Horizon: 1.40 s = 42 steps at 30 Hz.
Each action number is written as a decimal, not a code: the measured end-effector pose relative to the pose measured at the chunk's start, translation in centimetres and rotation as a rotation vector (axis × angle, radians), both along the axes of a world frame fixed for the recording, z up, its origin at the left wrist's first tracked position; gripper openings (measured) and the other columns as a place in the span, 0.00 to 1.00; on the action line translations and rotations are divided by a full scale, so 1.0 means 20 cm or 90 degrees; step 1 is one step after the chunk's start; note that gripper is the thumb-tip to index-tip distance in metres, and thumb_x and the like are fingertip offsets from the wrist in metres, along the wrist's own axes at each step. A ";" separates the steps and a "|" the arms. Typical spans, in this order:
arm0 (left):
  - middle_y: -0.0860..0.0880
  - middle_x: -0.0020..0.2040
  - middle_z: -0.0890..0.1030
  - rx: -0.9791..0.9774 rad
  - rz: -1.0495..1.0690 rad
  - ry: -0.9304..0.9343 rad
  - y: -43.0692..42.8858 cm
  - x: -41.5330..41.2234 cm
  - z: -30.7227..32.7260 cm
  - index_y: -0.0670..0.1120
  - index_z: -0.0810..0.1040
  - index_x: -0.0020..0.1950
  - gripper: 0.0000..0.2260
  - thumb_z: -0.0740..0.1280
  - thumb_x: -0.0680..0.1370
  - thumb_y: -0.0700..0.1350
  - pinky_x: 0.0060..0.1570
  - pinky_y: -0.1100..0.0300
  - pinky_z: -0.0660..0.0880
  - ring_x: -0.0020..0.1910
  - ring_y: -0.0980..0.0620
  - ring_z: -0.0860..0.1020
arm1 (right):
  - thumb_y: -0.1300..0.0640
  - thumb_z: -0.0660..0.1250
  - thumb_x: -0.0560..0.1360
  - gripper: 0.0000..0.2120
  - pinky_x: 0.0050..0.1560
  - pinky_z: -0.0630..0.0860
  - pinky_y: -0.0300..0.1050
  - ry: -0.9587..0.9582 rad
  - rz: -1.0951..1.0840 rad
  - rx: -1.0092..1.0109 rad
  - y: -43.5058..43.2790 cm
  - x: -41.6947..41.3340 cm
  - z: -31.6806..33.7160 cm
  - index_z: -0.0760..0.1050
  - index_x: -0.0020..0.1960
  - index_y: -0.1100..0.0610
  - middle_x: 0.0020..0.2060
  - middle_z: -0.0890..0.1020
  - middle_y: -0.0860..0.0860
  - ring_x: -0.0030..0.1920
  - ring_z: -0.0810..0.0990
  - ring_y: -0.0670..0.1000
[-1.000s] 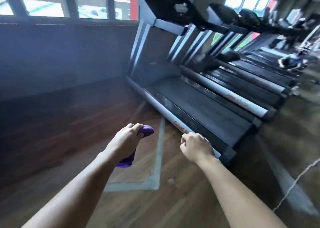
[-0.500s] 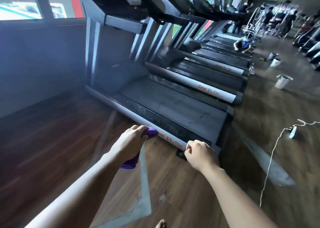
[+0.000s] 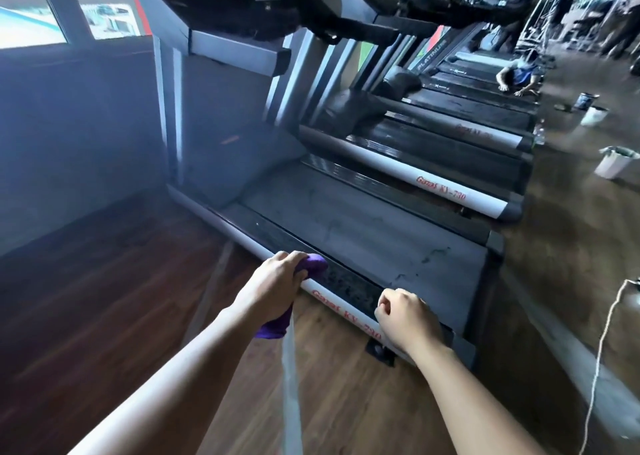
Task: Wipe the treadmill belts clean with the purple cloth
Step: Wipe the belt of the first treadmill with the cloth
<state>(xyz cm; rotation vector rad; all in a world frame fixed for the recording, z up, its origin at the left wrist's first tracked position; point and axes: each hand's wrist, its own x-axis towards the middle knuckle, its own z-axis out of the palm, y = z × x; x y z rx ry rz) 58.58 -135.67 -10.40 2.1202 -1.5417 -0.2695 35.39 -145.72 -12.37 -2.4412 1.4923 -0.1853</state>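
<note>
The nearest treadmill has a dusty dark belt (image 3: 374,233) between grey side rails. My left hand (image 3: 273,281) is closed around the purple cloth (image 3: 313,264), which pokes out above my fingers and below my wrist. That hand rests over the near white side rail (image 3: 341,304) with red lettering. My right hand (image 3: 405,319) is a loose fist with nothing in it, at the same rail close to the treadmill's rear end.
More treadmills (image 3: 450,164) stand in a row to the right. White buckets (image 3: 614,162) and a white cable (image 3: 602,350) lie on the floor at right. A person (image 3: 519,74) crouches far back. Wooden floor and a grey wall lie to the left.
My view has come closer to the first treadmill. Both hands have moved forward from above the floor to its near side rail, the left still gripping the cloth.
</note>
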 end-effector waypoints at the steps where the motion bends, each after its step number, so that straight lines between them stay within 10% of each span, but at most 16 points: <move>1: 0.50 0.55 0.77 -0.001 0.003 0.004 -0.06 0.04 -0.01 0.55 0.73 0.66 0.14 0.62 0.80 0.49 0.54 0.56 0.72 0.55 0.48 0.76 | 0.55 0.59 0.77 0.08 0.40 0.70 0.44 -0.003 0.008 0.003 -0.07 0.04 0.00 0.75 0.45 0.53 0.45 0.78 0.49 0.44 0.73 0.52; 23: 0.48 0.58 0.77 0.014 -0.141 0.030 -1.46 1.39 -0.17 0.51 0.74 0.66 0.15 0.64 0.79 0.47 0.55 0.58 0.70 0.56 0.47 0.76 | 0.54 0.58 0.77 0.09 0.35 0.77 0.49 -0.061 -0.102 0.028 -1.12 1.34 -0.15 0.72 0.39 0.52 0.37 0.76 0.48 0.36 0.76 0.53; 42: 0.50 0.61 0.76 0.037 -0.204 0.086 -2.47 1.56 -0.60 0.52 0.75 0.67 0.15 0.64 0.80 0.47 0.54 0.63 0.66 0.57 0.48 0.75 | 0.56 0.60 0.76 0.07 0.29 0.59 0.44 -0.045 -0.207 0.008 -1.95 1.54 -0.48 0.66 0.39 0.53 0.37 0.71 0.48 0.36 0.69 0.55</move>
